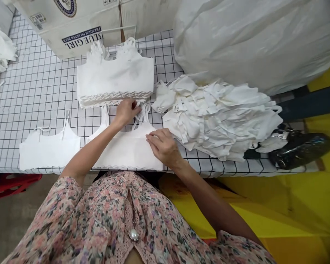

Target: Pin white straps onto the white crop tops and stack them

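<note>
One flat white cloth camisole (123, 150): likely light, limp; grip thin white straps (146, 113). Left fingers (136, 110) near-closed there, hold unclear; right fingers (156, 135) half-open atop camisole.

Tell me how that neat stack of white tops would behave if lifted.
The stack would probably sag, being soft-looking cloth. Layers might slide apart, as no tie shows around them. The loose straps bunched at its far edge could tangle.
</note>
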`<control>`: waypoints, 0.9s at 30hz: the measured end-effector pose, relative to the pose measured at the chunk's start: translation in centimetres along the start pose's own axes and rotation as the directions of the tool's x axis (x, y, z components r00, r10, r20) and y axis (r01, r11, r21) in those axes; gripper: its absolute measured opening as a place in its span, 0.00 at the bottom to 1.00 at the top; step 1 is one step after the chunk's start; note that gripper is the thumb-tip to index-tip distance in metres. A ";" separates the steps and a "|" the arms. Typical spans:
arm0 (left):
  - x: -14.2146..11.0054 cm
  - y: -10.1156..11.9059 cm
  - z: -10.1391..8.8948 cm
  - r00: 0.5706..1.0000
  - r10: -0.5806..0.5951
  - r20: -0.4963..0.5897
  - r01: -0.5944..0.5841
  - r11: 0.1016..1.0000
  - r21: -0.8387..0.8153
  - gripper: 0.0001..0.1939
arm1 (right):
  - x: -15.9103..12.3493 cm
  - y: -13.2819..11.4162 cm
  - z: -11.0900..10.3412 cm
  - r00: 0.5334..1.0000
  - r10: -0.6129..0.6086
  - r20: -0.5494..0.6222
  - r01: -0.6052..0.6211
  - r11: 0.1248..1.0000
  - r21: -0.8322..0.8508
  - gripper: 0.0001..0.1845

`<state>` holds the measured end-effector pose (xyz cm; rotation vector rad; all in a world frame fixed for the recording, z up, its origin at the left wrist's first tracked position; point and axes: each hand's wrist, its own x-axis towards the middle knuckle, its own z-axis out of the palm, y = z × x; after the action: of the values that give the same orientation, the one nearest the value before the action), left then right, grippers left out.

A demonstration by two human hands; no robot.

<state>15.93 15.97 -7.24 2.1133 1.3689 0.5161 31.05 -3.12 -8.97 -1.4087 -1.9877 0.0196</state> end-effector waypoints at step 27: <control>-1.9 2.9 -1.5 0.882 0.411 -0.230 -0.460 0.857 -0.233 0.06 | 9.0 6.9 -11.0 0.994 0.090 -0.062 -0.083 0.989 0.119 0.07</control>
<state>16.24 13.66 -4.27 2.1730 0.8216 1.0365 41.10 3.27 1.38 -1.4012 -1.8398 0.1238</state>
